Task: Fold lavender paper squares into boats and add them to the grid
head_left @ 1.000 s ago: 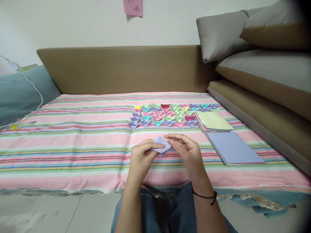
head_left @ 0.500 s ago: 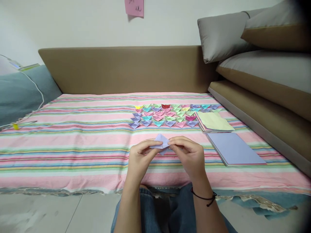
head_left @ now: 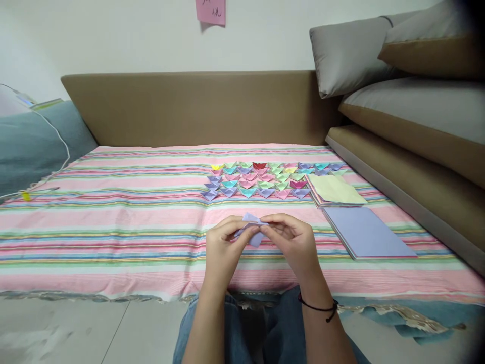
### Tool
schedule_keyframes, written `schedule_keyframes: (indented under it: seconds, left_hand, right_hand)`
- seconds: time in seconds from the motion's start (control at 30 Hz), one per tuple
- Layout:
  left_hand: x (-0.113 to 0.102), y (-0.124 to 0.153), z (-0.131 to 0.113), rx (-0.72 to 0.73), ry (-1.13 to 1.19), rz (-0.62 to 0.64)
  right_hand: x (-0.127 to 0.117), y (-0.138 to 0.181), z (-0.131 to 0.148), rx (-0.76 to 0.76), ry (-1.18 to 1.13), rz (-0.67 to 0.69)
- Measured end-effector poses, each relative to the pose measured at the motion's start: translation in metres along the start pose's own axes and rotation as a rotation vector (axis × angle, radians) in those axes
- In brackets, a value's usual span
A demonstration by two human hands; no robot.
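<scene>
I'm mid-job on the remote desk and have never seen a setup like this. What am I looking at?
No machine here: these are a person's bare hands, seen from a camera worn on the head, looking forward and down. The left hand and right hand hold a folded lilac paper between their fingertips. Beyond them, on a striped cloth, stand rows of small folded paper shapes in many colours. To the right lie two paper stacks: one topped yellow, the nearer one topped lilac.

Both hands [head_left: 224, 243] [head_left: 297, 243] pinching, close together, forearms [head_left: 210, 311] [head_left: 322, 323] converging
</scene>
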State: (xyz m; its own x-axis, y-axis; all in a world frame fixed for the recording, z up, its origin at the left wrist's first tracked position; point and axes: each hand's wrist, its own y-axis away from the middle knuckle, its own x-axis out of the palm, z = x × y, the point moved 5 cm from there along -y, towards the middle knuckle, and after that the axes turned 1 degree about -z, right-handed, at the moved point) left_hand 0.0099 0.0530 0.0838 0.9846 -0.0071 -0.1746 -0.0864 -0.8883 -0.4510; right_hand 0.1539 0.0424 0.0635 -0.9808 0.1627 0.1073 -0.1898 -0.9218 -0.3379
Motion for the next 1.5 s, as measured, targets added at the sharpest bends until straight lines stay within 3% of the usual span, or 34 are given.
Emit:
schedule_keyframes:
  seconds: [0.1, 0.33, 0.67, 1.03, 1.37, 1.5]
  left_hand:
    - [0.0, 0.0, 0.003, -0.064, 0.054, 0.007]
    - [-0.001, 0.002, 0.011, -0.188, 0.176, -0.011]
    - [-0.009, -0.001, 0.009, 0.011, -0.092, 0.003]
    - [-0.009, 0.0, 0.007, -0.013, -0.081, -0.027]
    - [-0.002, 0.0, 0.014, -0.202, 0.11, -0.026]
    - [-0.003, 0.0, 0.017, -0.244, 0.223, -0.092]
  right_hand:
    - [0.001, 0.001, 0.0, 0.065, -0.053, -0.052]
    - [-0.002, 0.001, 0.001, 0.041, 0.017, -0.062]
    - [-0.001, 0.001, -0.004, 0.061, 0.085, -0.012]
    - [0.002, 0.0, -0.007, 0.132, -0.054, -0.082]
    - [0.004, 0.0, -0.008, 0.164, -0.07, -0.081]
    - [0.004, 0.0, -0.009, 0.186, -0.104, -0.057]
